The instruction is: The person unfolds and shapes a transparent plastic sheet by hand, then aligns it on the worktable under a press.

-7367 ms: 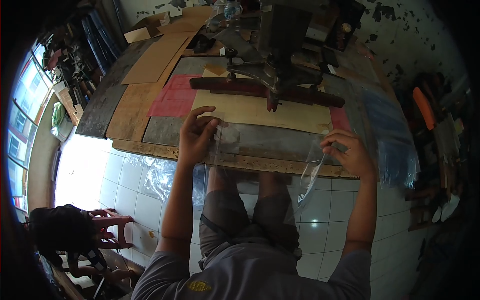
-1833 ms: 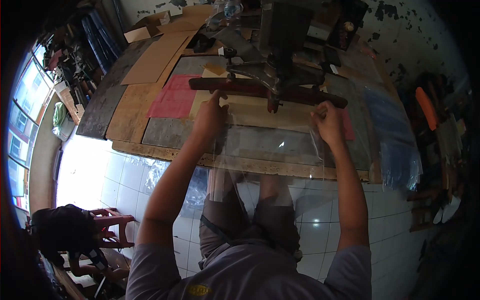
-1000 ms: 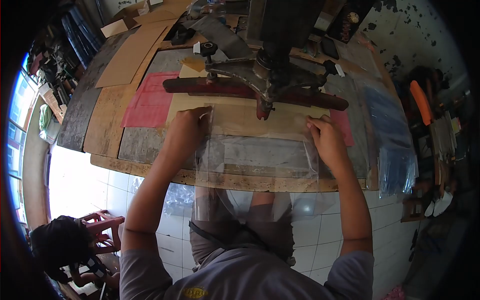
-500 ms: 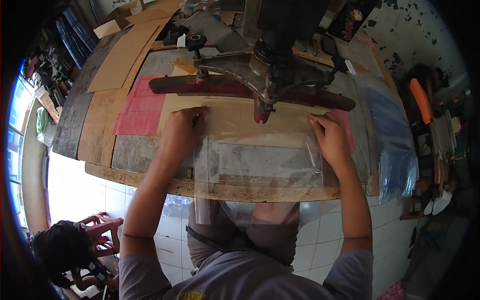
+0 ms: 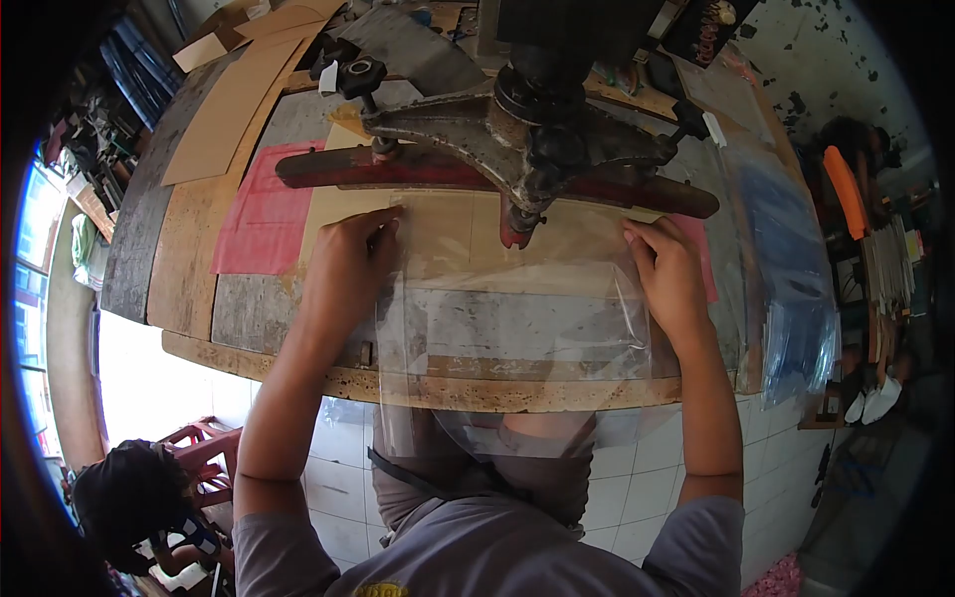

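Note:
A clear plastic sheet (image 5: 517, 328) stretches between my two hands, its lower end hanging over the table's front edge. My left hand (image 5: 356, 249) pinches its upper left corner between thumb and fingers. At the upper right corner, my right hand (image 5: 665, 257) pinches the sheet in the same way. The sheet's far edge lies over a yellowish sheet (image 5: 438, 221) on the work surface. Just beyond my hands, a dark metal press head (image 5: 532, 149) carries a long reddish bar (image 5: 318, 171) crosswise above that yellowish sheet.
Pink sheet material (image 5: 261, 214) shows at the left, and cardboard (image 5: 234, 114) lies behind it. A stack of bluish clear plastic (image 5: 791, 269) hangs over the table's right side. A person (image 5: 139, 497) is at the lower left, beside a red stool (image 5: 204, 448).
My view has shifted slightly. Both hands keep their pinch on the plastic sheet, which stays in nearly the same place under the bar.

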`<action>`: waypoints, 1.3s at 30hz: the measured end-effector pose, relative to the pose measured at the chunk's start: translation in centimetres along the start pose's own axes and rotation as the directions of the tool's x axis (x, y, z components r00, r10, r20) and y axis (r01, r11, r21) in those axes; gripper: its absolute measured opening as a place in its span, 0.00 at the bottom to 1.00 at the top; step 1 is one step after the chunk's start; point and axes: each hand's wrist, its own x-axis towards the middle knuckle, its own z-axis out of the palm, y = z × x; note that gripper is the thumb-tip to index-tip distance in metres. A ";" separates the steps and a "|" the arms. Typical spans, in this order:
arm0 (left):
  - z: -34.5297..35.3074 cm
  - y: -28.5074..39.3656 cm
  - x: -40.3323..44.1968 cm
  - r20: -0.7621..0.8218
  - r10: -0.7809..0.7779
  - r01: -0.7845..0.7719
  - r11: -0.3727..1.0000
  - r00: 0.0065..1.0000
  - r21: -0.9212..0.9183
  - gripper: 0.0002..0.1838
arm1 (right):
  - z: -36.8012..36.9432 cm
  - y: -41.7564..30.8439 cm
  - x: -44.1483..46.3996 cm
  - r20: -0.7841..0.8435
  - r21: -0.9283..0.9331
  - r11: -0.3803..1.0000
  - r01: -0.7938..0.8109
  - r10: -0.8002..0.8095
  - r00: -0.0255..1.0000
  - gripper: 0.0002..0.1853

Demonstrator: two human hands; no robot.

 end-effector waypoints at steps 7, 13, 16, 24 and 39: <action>-0.3 0.4 0.1 0.009 -0.044 0.044 0.999 0.999 -0.022 0.13 | -0.3 -0.5 0.4 0.001 0.024 1.000 0.010 -0.010 1.000 0.10; -0.6 0.8 0.4 0.076 -0.167 0.170 0.985 0.983 -0.027 0.13 | -0.1 0.0 0.5 -0.029 -0.014 0.998 0.057 -0.057 0.998 0.09; -0.7 0.9 0.5 0.078 -0.189 0.192 0.981 0.979 -0.026 0.13 | -0.3 0.0 0.6 0.001 -0.031 0.999 0.015 -0.015 1.000 0.09; -0.7 0.5 0.4 0.098 -0.222 0.224 0.974 0.970 -0.019 0.15 | -1.2 -0.1 0.7 0.110 0.120 0.975 -0.186 0.173 0.979 0.13; -1.7 -0.5 0.6 0.312 -0.283 0.379 0.872 0.907 -0.310 0.17 | -3.1 0.3 1.3 0.487 0.490 0.647 -0.584 0.352 0.799 0.16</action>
